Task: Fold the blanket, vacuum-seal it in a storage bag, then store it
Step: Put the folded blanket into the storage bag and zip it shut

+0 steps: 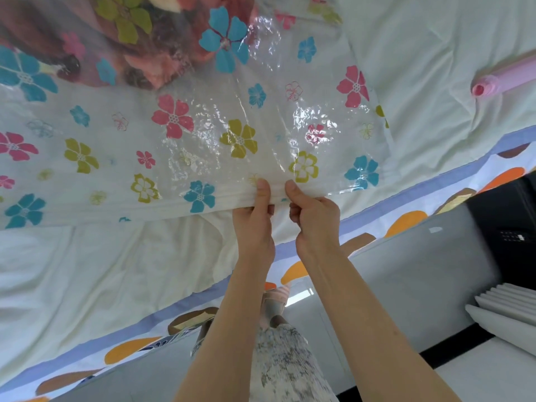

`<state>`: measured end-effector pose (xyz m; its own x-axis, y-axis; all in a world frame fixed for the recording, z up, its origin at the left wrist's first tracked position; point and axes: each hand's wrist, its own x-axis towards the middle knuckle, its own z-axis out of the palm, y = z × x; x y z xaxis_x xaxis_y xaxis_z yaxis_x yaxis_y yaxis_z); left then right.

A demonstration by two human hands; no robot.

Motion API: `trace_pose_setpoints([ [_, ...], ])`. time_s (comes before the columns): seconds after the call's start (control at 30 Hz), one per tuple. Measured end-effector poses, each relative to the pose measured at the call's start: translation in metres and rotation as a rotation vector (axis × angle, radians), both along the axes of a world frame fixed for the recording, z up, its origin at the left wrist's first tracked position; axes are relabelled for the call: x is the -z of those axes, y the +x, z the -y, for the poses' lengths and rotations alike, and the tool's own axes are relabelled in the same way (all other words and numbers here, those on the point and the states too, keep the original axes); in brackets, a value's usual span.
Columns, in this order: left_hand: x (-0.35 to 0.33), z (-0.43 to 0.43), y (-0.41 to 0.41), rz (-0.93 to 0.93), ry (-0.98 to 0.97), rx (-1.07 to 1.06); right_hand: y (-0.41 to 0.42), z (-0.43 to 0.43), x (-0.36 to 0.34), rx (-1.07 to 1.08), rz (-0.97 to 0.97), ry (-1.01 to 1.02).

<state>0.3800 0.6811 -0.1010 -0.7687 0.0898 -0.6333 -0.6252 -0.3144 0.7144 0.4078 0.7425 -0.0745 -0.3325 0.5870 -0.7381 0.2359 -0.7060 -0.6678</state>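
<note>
Left hand [255, 224] and right hand [314, 219] pinch the near edge of the storage bag [203, 134], seemingly its zip strip.

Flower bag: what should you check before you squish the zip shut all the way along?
1. Left hand pinches the zip strip: ok.
2. Right hand pinches it right beside the left: ok.
3. Blanket sits deep in the storage bag, away from the strip: ok.
4. Strip pressed shut along its whole length: cannot tell.
5. Pink pump lies on the bed, to the right: ok.
</note>
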Motion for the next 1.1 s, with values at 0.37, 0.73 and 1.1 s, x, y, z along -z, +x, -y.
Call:
trace_pose_setpoints([
  [0.37,-0.002,0.001,0.000,0.000,-0.021,-0.001,0.011,-0.026,0.001,0.062,0.013,0.023],
  [0.73,-0.002,-0.002,0.003,-0.015,-0.070,-0.007,0.021,-0.044,0.002,0.001,-0.065,-0.113],
  [1.1,-0.004,-0.029,0.014,0.038,0.073,-0.026,0.028,-0.058,0.004,0.131,-0.064,0.077],
])
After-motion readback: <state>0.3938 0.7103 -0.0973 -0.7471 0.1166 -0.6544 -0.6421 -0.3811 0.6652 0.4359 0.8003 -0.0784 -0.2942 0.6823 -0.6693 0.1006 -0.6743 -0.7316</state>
